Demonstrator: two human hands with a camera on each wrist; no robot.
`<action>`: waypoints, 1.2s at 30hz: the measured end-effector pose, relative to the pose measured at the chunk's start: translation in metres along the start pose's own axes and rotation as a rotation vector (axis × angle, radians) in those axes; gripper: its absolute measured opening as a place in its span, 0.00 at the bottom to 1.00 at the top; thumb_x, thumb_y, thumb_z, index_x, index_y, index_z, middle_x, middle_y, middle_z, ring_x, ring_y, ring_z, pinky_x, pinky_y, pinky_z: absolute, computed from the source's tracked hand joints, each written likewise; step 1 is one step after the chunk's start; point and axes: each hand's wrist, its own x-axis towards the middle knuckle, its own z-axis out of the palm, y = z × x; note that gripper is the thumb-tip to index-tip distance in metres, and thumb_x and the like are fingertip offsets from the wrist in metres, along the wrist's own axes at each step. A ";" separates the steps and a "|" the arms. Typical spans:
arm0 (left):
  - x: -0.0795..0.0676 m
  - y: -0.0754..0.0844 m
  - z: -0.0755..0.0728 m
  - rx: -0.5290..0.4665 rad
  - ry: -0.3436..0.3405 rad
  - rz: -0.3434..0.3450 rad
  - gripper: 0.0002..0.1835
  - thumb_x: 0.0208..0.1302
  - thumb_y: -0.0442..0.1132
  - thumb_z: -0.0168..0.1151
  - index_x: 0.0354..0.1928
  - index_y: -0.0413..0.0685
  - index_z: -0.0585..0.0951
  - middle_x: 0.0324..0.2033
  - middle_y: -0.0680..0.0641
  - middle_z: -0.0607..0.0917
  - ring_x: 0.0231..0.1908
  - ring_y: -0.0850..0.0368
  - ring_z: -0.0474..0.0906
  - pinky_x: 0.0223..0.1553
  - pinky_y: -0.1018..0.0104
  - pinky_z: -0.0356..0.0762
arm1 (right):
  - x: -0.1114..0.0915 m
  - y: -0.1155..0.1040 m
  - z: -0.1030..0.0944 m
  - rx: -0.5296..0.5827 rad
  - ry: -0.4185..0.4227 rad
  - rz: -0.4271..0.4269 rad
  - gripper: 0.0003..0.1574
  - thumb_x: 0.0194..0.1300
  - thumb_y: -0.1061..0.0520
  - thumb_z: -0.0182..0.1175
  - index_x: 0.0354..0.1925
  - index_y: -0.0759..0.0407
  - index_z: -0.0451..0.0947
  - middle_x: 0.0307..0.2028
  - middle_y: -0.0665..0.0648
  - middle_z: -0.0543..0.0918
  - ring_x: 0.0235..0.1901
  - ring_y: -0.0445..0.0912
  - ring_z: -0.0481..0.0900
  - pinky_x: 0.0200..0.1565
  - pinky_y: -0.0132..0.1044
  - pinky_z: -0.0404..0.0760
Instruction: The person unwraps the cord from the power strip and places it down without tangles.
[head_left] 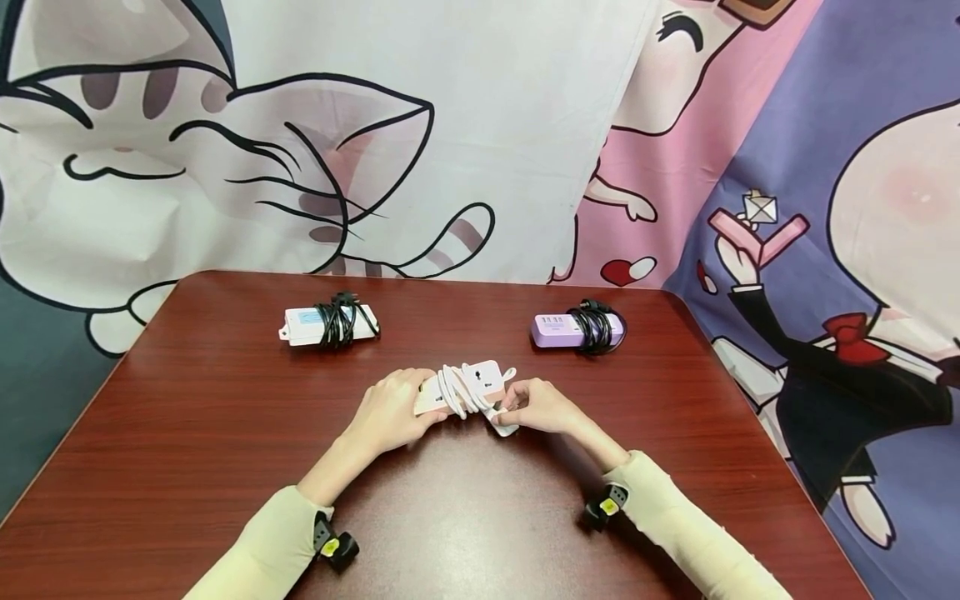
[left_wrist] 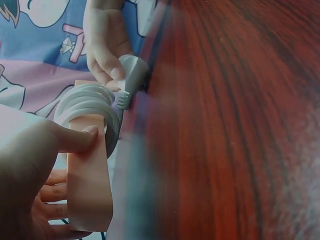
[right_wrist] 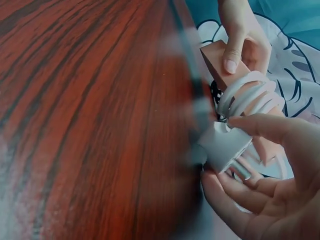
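Observation:
A power strip (head_left: 491, 379) with a white socket face and peach-coloured sides is held over the middle of the table, its white cord (head_left: 459, 390) wound round it in several loops. My left hand (head_left: 395, 410) grips its left end, thumb along the peach side (left_wrist: 90, 180) and fingers behind. At the other end my right hand (head_left: 542, 406) pinches the white plug (right_wrist: 225, 145) between thumb and fingers. Metal pins (right_wrist: 241, 170) stick out of the plug in the right wrist view. The plug hangs beside the loops, close to the strip's right end.
Farther back on the brown table (head_left: 225, 467) lie a white power strip (head_left: 303, 327) at left and a purple power strip (head_left: 557, 331) at right, both wrapped in black cords. A cartoon-printed cloth (head_left: 525, 125) hangs behind the table's far edge.

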 end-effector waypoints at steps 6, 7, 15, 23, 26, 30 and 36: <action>0.001 -0.001 -0.007 -0.013 0.069 0.021 0.28 0.44 0.51 0.75 0.48 0.45 0.81 0.39 0.46 0.86 0.38 0.51 0.81 0.34 0.54 0.77 | 0.009 0.004 -0.002 0.331 -0.103 0.010 0.13 0.55 0.58 0.67 0.35 0.65 0.77 0.23 0.43 0.83 0.24 0.34 0.76 0.28 0.27 0.74; 0.001 -0.002 -0.008 -0.013 0.075 0.023 0.28 0.44 0.50 0.75 0.47 0.45 0.81 0.38 0.46 0.86 0.37 0.51 0.81 0.34 0.54 0.77 | 0.010 0.004 -0.003 0.406 -0.135 0.027 0.14 0.56 0.60 0.67 0.39 0.67 0.78 0.24 0.44 0.83 0.25 0.34 0.78 0.29 0.27 0.76; 0.000 0.000 -0.012 -0.003 0.095 0.038 0.28 0.44 0.50 0.75 0.47 0.45 0.81 0.37 0.46 0.86 0.34 0.52 0.80 0.32 0.56 0.76 | 0.014 0.007 -0.010 0.609 -0.302 0.105 0.24 0.61 0.61 0.61 0.53 0.73 0.76 0.33 0.44 0.84 0.33 0.34 0.79 0.37 0.29 0.79; 0.003 0.005 -0.020 0.008 0.079 0.036 0.28 0.45 0.52 0.75 0.48 0.46 0.81 0.37 0.47 0.86 0.33 0.54 0.79 0.30 0.58 0.75 | 0.017 0.012 -0.014 0.685 -0.377 0.058 0.20 0.62 0.65 0.57 0.52 0.72 0.75 0.37 0.45 0.83 0.35 0.36 0.80 0.40 0.29 0.79; 0.004 0.006 -0.022 0.014 0.073 0.039 0.28 0.45 0.52 0.75 0.48 0.45 0.81 0.37 0.47 0.86 0.33 0.55 0.79 0.30 0.58 0.75 | 0.018 0.012 -0.016 0.728 -0.426 0.039 0.26 0.61 0.66 0.56 0.57 0.75 0.68 0.40 0.47 0.83 0.38 0.40 0.83 0.43 0.31 0.80; 0.003 0.007 -0.023 0.014 0.079 0.053 0.29 0.44 0.52 0.75 0.48 0.44 0.81 0.37 0.47 0.86 0.33 0.54 0.80 0.30 0.58 0.75 | 0.020 0.014 -0.019 0.744 -0.449 0.035 0.28 0.61 0.66 0.56 0.59 0.76 0.67 0.40 0.51 0.84 0.38 0.43 0.84 0.44 0.33 0.80; 0.000 0.008 -0.022 0.008 0.068 0.053 0.28 0.45 0.52 0.75 0.48 0.45 0.81 0.36 0.48 0.86 0.33 0.55 0.79 0.30 0.59 0.75 | 0.023 0.018 -0.017 0.743 -0.424 0.050 0.14 0.67 0.62 0.53 0.49 0.62 0.78 0.37 0.53 0.85 0.36 0.43 0.84 0.41 0.33 0.81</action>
